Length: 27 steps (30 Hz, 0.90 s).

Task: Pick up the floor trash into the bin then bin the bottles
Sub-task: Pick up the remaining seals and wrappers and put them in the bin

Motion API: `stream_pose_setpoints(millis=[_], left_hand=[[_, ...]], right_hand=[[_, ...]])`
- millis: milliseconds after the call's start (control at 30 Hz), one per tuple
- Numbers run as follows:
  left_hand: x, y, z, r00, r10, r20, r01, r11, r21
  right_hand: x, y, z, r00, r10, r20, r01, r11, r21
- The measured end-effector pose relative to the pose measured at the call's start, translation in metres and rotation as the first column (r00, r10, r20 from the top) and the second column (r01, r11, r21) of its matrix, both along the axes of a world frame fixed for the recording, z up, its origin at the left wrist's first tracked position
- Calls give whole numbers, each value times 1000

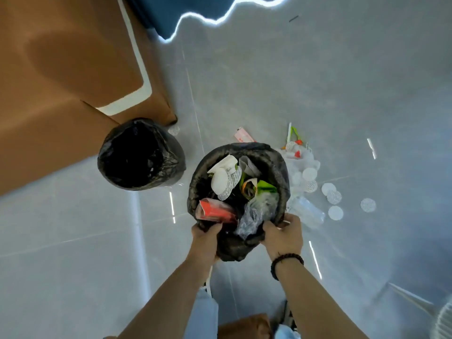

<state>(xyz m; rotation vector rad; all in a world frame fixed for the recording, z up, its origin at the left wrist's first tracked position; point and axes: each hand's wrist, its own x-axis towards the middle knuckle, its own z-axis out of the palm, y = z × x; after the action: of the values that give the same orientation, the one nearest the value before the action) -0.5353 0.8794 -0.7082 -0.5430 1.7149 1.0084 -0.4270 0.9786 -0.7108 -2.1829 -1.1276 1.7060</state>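
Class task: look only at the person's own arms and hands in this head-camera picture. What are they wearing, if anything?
Both forearms are bare, with no sleeves in view and no gloves on the hands. The left hand wears nothing visible. The right hand has a dark beaded bracelet around its wrist. No rings or watch can be made out.

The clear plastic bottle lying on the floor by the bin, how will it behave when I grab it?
The bottle looks empty, so it is probably very light. Its thin clear wall will likely dent and crackle under a firm grip. It lies on its side on smooth glossy floor, so a nudge may roll or slide it toward the white discs nearby.
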Motion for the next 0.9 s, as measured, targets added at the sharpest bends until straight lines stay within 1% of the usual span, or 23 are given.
stream_pose_setpoints(millis=[33, 100, 167, 233, 333, 433, 533, 633, 667, 733, 767, 800, 867, 900], left_hand=[[5, -3, -19, 999, -25, -35, 23, 999, -48], [8, -6, -46, 993, -27, -113, 13, 992, -124], [1, -3, -60, 984, -30, -174, 3, 988, -152], [-15, 0, -77, 973, -79, -215, 38, 981, -191], [-39, -4, -100, 960, -139, -244, 87, 974, -211], [-60, -10, -113, 951, -172, -259, 117, 969, -217], [-81, -16, -123, 946, -184, -268, 121, 965, -234], [-106, -24, -144, 941, -205, -270, 131, 954, -269], [-111, -28, -148, 941, -203, -272, 124, 951, -282], [-123, -43, -161, 944, -177, -279, 96, 955, -282], [-129, -49, -169, 949, -152, -277, 75, 959, -273], [-134, -56, -171, 956, -132, -263, 58, 960, -273], [-146, -70, -181, 960, -119, -253, 51, 965, -259], [-152, -75, -186, 959, -120, -256, 55, 968, -246]], right_hand=[[-1, -6, -8, 1000, 1, 7, -1, 1000, 3], [-6, -17, -25, 1000, 6, 23, -6, 1000, 6], [-17, -22, -41, 999, -25, 23, 25, 1000, -7], [-31, -26, -59, 999, -33, 4, 33, 998, -47], [-49, -32, -88, 997, -44, -59, 39, 995, -94], [-62, -40, -110, 997, -13, -76, 1, 989, -148], [-74, -46, -127, 996, 74, -59, -83, 980, -180], [-93, -46, -144, 961, 274, -45, -278, 946, -168], [-98, -47, -147, 932, 361, -29, -360, 917, -173], [-106, -51, -156, 882, 470, -9, -465, 869, -168], [-111, -49, -161, 872, 489, 10, -483, 863, -146], [-115, -47, -161, 882, 471, 26, -465, 877, -124], [-129, -32, -165, 909, 405, 97, -404, 914, -26], [-140, -21, -168, 909, 393, 140, -401, 915, 31]])
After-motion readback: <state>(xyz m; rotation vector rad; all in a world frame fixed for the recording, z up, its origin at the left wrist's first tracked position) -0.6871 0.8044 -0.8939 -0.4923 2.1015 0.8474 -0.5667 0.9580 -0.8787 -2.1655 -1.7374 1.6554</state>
